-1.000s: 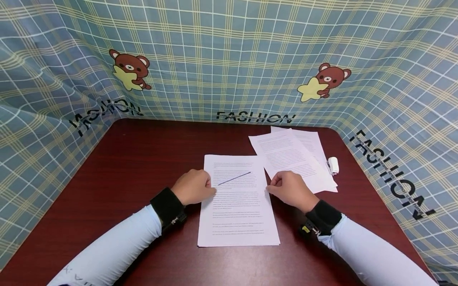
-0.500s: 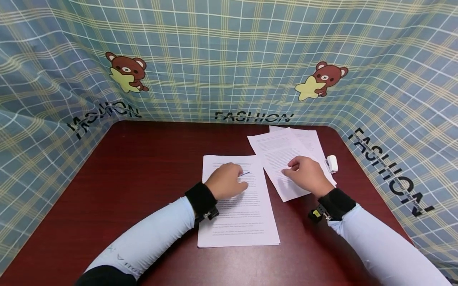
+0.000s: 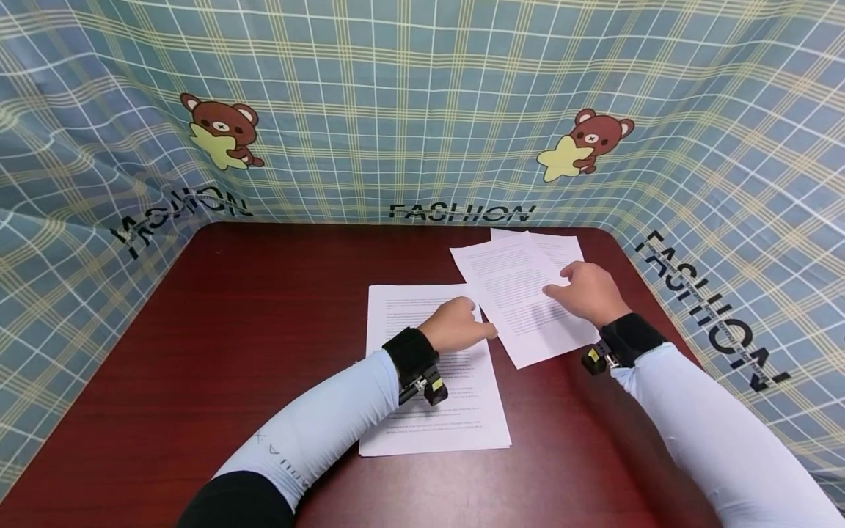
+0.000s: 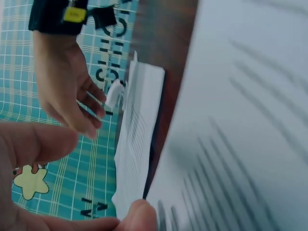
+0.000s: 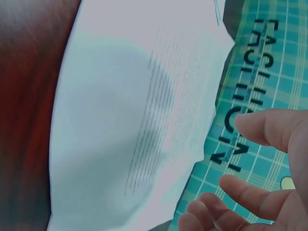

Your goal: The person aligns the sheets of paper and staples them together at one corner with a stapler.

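Observation:
A neat stack of printed paper sheets (image 3: pixel 429 418) lies in the middle of the table. My left hand (image 3: pixel 455 325) is over its upper right part, thumb and fingers spread apart around nothing. To the right, two loose printed sheets (image 3: pixel 511 293) overlap at an angle. My right hand (image 3: pixel 587 293) hovers over their right side; in the right wrist view its thumb (image 5: pixel 264 127) and fingers are parted with nothing between them. A small white object (image 4: pixel 114 94) sits beside the loose sheets in the left wrist view; in the head view the right hand hides it.
The dark red-brown table (image 3: pixel 264 315) has a rounded far edge. A checked cloth (image 3: pixel 422 117) with bear prints and lettering hangs around its back and sides. The front sheet's edge comes close to the stack's upper right corner.
My left hand has moved right across the stack from its left edge. My right hand has gone from the stack's right edge up and right over the loose sheets, covering the white object.

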Tool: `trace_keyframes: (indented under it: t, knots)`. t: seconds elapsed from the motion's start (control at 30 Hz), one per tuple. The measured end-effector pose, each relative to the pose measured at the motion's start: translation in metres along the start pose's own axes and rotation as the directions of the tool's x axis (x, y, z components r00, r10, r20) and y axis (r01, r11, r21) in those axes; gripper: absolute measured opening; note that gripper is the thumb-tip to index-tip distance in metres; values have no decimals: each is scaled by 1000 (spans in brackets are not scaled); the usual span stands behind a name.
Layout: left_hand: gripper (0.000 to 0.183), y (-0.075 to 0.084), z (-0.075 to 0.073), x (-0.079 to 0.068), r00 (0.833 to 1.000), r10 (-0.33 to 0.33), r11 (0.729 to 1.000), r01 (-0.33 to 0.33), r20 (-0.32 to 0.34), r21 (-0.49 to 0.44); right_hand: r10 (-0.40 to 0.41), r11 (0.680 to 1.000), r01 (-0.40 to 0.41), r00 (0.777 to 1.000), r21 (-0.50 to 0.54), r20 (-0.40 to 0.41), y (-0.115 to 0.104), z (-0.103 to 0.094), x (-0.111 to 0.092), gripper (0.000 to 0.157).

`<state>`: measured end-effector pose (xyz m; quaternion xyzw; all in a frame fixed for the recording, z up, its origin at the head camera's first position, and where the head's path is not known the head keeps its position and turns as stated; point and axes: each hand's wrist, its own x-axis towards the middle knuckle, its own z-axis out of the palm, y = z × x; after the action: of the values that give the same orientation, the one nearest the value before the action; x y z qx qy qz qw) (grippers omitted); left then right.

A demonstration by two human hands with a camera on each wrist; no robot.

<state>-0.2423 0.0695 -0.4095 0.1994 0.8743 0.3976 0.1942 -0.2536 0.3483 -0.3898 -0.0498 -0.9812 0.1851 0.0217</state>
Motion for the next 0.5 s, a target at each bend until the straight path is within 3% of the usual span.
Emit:
trace_keyframes:
  t: [0.07, 0.17, 0.37, 0.5]
  knots:
    - [36, 5, 3, 2, 1000, -5, 999, 5, 5, -42, 15, 1000, -14, 1000, -18, 2, 3, -1, 6, 61]
    - [30, 9, 8, 6, 1000, -3, 996, 3, -3, -93, 37, 998, -37, 999, -49, 9, 6, 0, 16, 63]
    - [69, 14, 18, 14, 999, -46, 992, 44, -20, -118, 97, 994, -92, 992, -66, 75, 11, -4, 36, 66]
    - [71, 19, 22, 17, 998, -57, 992, 54, -24, -118, 137, 990, -131, 984, -59, 116, 19, -4, 48, 70]
